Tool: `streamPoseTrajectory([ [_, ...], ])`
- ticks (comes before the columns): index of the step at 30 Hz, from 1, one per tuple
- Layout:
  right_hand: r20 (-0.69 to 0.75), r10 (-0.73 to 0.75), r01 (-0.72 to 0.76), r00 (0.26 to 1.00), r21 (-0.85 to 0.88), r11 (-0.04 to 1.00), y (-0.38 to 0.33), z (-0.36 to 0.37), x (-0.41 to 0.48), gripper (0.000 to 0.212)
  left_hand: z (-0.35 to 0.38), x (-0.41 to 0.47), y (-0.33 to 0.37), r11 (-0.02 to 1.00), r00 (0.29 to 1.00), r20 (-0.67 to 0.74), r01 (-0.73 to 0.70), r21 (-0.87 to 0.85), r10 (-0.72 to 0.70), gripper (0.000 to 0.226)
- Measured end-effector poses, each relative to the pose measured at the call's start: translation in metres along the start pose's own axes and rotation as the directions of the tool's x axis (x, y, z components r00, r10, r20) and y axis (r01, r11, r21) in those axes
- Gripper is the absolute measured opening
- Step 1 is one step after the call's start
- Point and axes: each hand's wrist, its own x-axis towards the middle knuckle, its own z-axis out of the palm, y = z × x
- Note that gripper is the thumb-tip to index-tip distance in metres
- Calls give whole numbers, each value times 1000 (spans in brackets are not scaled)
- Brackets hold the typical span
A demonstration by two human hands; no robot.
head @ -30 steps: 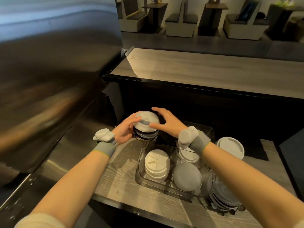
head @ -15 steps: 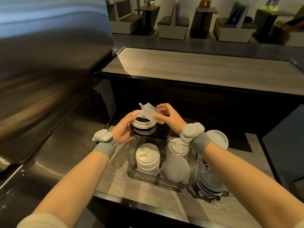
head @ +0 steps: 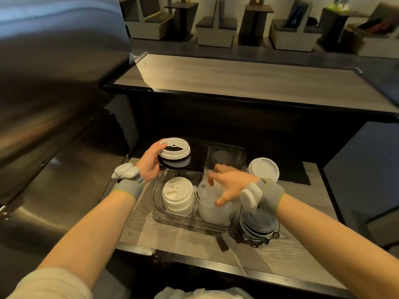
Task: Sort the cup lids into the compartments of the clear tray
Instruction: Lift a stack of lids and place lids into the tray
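Observation:
A clear tray (head: 164, 219) with compartments sits on a low wooden shelf. Its near-left compartment holds a stack of white sip lids (head: 178, 196); the near-right one holds frosted translucent lids (head: 212, 212). My right hand (head: 231, 186) holds a frosted lid (head: 205, 190) by its edge just above that near-right stack. My left hand (head: 151, 164) grips a mixed stack of lids (head: 174, 154), a white ring-shaped lid on top and dark ones beneath, at the tray's far-left corner.
A white lid stack (head: 263, 169) stands right of the tray. A wire holder with grey and black lids (head: 258, 228) sits at the near right. A steel appliance (head: 54, 83) fills the left; a raised wooden counter (head: 237, 80) runs behind.
My right hand took the frosted lid off the top of the stack in my left hand and carried it down and right, over the near-right compartment. The left hand stayed on its stack.

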Motion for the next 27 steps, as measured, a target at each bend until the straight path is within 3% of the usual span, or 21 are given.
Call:
streamPoseTrajectory([
  [4,34,-57,62,998,-165,984,0,23,-2,62,-1,-2,1,1000,1000,17,-7,20,6,39],
  [6,84,-16,38,996,-264,964,0,33,0,63,-2,-4,1,999,999,32,-12,41,11,36],
  [9,79,46,-26,996,-240,970,-4,26,4,55,-5,-6,1,998,997,72,-7,58,3,31],
  [11,-117,17,-36,993,-161,986,-11,9,6,42,-7,-6,1,998,995,99,2,69,-9,35],
  [13,-356,15,-27,934,-27,999,-17,-12,14,36,-7,-5,3,995,993,118,3,97,-15,39],
  [15,-467,35,63,884,192,979,-27,-28,25,34,-4,-6,6,990,989,147,-4,142,-17,39],
  [19,-399,94,135,912,509,850,-44,-37,50,68,2,-6,12,972,976,217,-27,233,-25,32],
  [22,-432,195,125,880,609,783,-43,-35,62,67,2,-7,14,977,976,214,-8,213,-39,27],
  [25,-426,261,180,866,754,631,-42,-33,66,64,-8,-5,15,990,981,191,12,137,-38,28],
  [27,-452,279,214,847,771,600,-41,-31,64,61,-16,-1,14,991,984,176,-14,134,-10,33],
])
